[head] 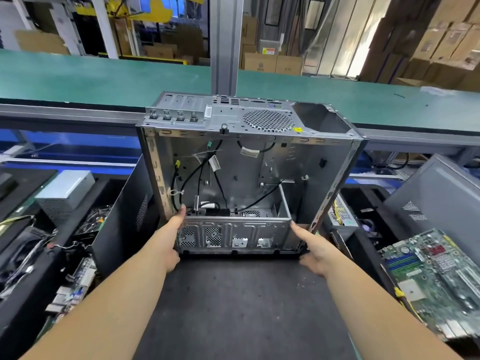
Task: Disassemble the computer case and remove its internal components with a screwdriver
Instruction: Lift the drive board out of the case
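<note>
The grey metal computer case (285,162) stands on the dark work mat (233,307) with its open side towards me. Inside it are only loose black cables (197,172) and the drive cage (233,229) at the near edge. My left hand (171,237) grips the cage's left end, thumb up on the case's edge and fingers hidden behind. My right hand (314,253) rests against the cage's right corner, one straight finger touching the metal. No screwdriver is in view.
A green motherboard (436,276) lies at the right, with a grey side panel (441,193) behind it. At the left are a black side panel (122,216), a power supply (65,193) and circuit boards (78,281). A green conveyor belt (104,74) runs behind the case.
</note>
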Available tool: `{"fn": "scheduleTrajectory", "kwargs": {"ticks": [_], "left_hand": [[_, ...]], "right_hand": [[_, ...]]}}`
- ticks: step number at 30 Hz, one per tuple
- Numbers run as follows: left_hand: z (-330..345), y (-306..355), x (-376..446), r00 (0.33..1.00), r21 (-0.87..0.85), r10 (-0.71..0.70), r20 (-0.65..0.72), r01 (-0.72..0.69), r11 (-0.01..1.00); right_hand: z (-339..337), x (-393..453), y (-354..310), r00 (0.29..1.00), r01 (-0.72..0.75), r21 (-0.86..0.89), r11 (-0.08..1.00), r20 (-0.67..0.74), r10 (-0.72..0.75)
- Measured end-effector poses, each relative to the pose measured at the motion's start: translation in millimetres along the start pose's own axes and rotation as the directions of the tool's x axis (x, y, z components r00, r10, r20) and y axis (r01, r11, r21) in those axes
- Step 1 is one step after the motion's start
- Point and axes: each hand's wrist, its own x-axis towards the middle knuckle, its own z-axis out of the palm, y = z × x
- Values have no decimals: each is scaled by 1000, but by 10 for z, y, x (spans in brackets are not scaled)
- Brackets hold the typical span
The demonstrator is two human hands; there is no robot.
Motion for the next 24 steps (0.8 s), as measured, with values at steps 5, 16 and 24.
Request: {"fn": "scheduleTrajectory", "kwargs": {"ticks": [5, 16, 24], "left_hand": [[67, 50, 124, 999, -53, 31, -43, -33, 998], [252, 263, 350, 995, -105, 73, -73, -81, 991], [268, 340, 466, 998, -125, 45, -52, -51, 991]], "right_hand": [[35, 135, -64, 1000, 17, 54, 998, 7, -17], [152, 423, -286, 999, 22, 72, 997, 27, -24], [200, 546, -329, 997, 50, 87, 995, 58, -55]]}}
